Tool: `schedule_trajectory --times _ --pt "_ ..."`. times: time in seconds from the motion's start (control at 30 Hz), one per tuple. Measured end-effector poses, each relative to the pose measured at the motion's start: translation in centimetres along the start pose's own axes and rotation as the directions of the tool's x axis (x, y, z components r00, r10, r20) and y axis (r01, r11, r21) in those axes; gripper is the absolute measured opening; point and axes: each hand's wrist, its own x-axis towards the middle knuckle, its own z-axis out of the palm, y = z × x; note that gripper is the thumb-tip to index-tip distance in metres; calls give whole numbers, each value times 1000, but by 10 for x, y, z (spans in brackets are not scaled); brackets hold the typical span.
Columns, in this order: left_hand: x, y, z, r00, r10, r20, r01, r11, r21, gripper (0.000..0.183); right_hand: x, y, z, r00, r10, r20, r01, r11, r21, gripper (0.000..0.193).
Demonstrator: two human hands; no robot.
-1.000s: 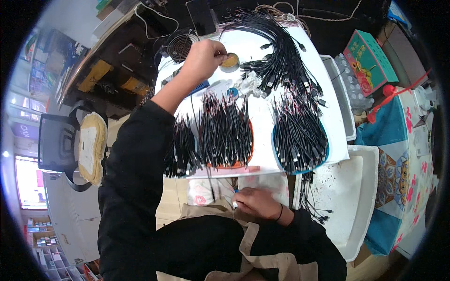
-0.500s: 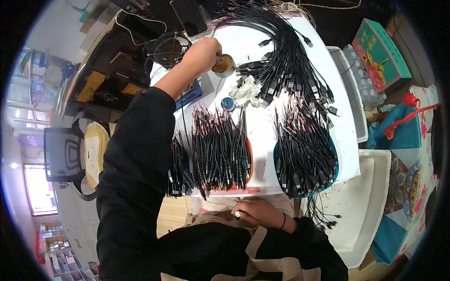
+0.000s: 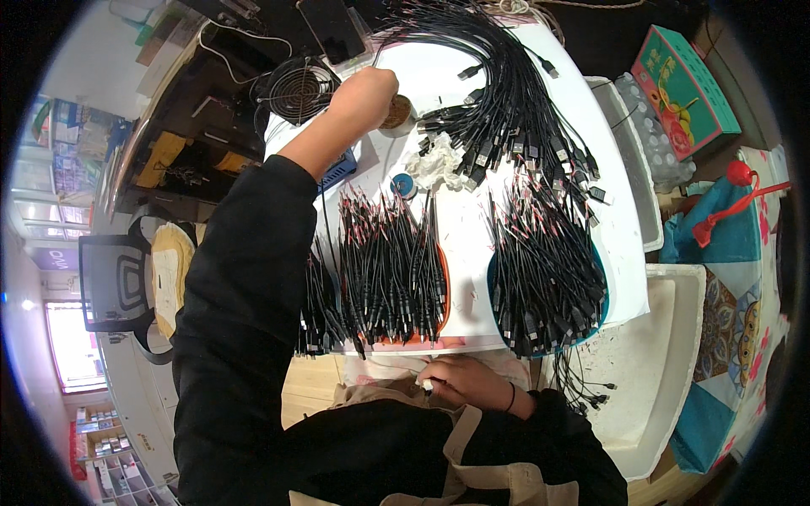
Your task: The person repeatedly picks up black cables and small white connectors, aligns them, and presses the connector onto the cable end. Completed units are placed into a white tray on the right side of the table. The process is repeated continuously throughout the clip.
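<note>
My left hand [image 3: 361, 101] reaches to the far side of the white work surface, closed in a fist. Its fingertips are turned away, so what they grip is hidden. Just right of it stands a round tin [image 3: 400, 115] with brownish-gold filling. A blue box-shaped device [image 3: 339, 170] lies partly under my left forearm. Low at the table's near edge, my right hand [image 3: 472, 381] is closed, pinching a small white piece [image 3: 427, 385] with a dark end. Black cables with reddish bare ends fill an orange-rimmed tray [image 3: 447, 291] and a blue tray [image 3: 607, 310].
A large bundle of black USB cables [image 3: 506, 93] spreads across the far right. Crumpled white tissue [image 3: 439, 163] and a blue spool [image 3: 404, 185] lie mid-table. A small fan [image 3: 299, 91] and a phone [image 3: 329, 29] sit far left. White foam boxes [image 3: 666, 363] flank the right side.
The view has shifted slightly, moving the table items a little up and left. Against them, my left hand sits slightly closer to the tin. My right hand stays nearly still.
</note>
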Motion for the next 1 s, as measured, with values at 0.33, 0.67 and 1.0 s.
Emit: schedule_trajectory --times 0.33,0.67,1.0 --pt "-55 -44 -49 987 16 -160 -55 970 -237 14 -5 -1 6 987 -83 -136 75 995 -67 18" --pt "-136 -84 -31 977 -120 -174 73 965 -254 11 -1 -6 11 989 -72 -130 60 994 -95 17" --pt "-125 -87 -13 993 -63 -103 52 993 -104 9 3 -4 13 988 -63 -140 49 994 -98 16"
